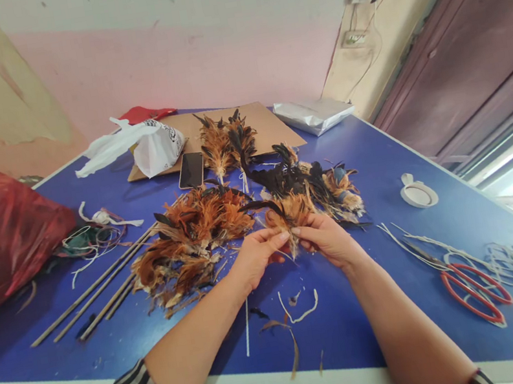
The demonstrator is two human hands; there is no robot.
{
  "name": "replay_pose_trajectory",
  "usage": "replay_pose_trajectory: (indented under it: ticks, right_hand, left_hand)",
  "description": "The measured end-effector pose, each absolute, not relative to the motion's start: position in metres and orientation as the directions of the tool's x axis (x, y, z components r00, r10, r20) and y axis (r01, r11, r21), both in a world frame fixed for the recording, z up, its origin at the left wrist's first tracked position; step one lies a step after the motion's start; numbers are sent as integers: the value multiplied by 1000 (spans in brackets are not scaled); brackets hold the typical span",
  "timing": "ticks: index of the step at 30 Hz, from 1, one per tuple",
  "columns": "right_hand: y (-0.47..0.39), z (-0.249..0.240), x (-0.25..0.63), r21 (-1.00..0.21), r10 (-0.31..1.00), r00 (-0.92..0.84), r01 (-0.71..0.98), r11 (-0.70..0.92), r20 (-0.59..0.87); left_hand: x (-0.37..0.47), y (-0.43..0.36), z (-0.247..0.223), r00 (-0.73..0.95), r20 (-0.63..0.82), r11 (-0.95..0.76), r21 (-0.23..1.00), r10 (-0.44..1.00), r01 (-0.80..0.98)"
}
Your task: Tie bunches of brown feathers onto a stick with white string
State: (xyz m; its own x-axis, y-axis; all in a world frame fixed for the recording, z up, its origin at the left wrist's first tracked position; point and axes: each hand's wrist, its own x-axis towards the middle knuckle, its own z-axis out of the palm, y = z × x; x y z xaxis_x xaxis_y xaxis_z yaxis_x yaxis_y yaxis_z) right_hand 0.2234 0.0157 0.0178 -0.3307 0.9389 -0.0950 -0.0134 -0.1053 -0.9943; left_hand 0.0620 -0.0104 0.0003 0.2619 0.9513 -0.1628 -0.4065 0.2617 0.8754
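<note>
Between my two hands is a small bunch of brown and black feathers (pixel 294 208), its pale quill ends pointing down toward me. My left hand (pixel 266 249) pinches the bunch from the left, and my right hand (pixel 319 238) pinches it from the right, fingertips close together. Just left of my hands spreads a loose pile of orange-brown feathers (pixel 194 228). Beyond them lie darker black feathers (pixel 293 176). Two tied feather bunches (pixel 217 146) rest on a brown cardboard sheet (pixel 272 127).
Red-handled scissors (pixel 477 292) and white cord (pixel 509 261) lie at right, near a tape roll (pixel 418 194). Thin sticks (pixel 100 290), a red plastic bag (pixel 2 234) and tangled string (pixel 92 238) are at left. A phone (pixel 191 170), white bag (pixel 158 149) and silver packet (pixel 315 115) sit farther back.
</note>
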Motion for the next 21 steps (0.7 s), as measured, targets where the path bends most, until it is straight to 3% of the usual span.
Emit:
replay_pose_trajectory:
  ticks: [15,21]
  right_hand:
    - [17,18,223,-973,905,-399,-105,-207,-149]
    - [16,15,220,-979,901,-405,-55,-194,-156]
  left_hand:
    - [57,-6,1,281,-152,246,908,948,-338]
    - [57,-7,0,296,-108,190,946,949,-263]
